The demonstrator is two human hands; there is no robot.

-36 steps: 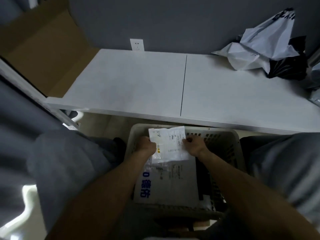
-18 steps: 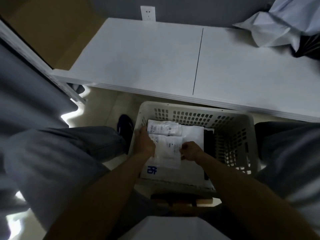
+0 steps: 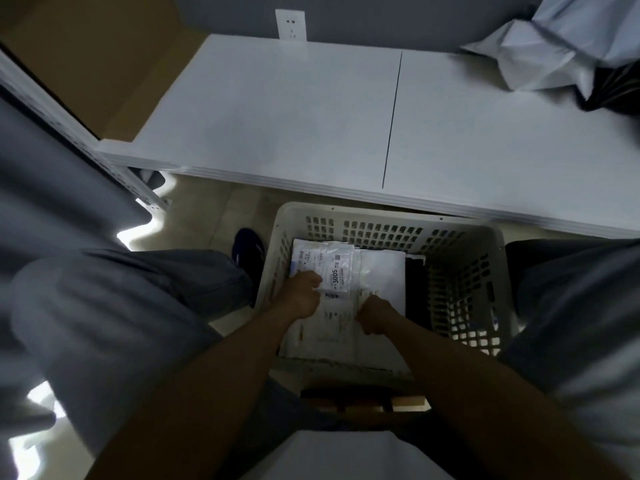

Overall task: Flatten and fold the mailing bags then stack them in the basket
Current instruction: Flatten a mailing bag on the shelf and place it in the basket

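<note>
While both reach into the white plastic basket (image 3: 381, 212) below the tabletop (image 3: 277, 116), the left hand (image 3: 301, 295) and right hand (image 3: 376, 318) pinch the folded mailing bag (image 3: 341, 306) atop the stacked bags (image 3: 382, 268); crumpled bags (image 3: 554, 46) lie far right.

Cream basket (image 3: 464, 244) (perforated walls), white folded bags (image 3: 382, 271) with black print, perhaps blue trousers (image 3: 114, 306).

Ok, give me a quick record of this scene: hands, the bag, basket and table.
left hand: grips the folded bag's left edge
right hand: pinches its right edge
folded bag: low inside the basket, over the stacked bags
stacked bags: flat, white, in the basket
basket: white, perforated, on the floor between the knees
crumpled bags: on the table's far right
table: white
</note>
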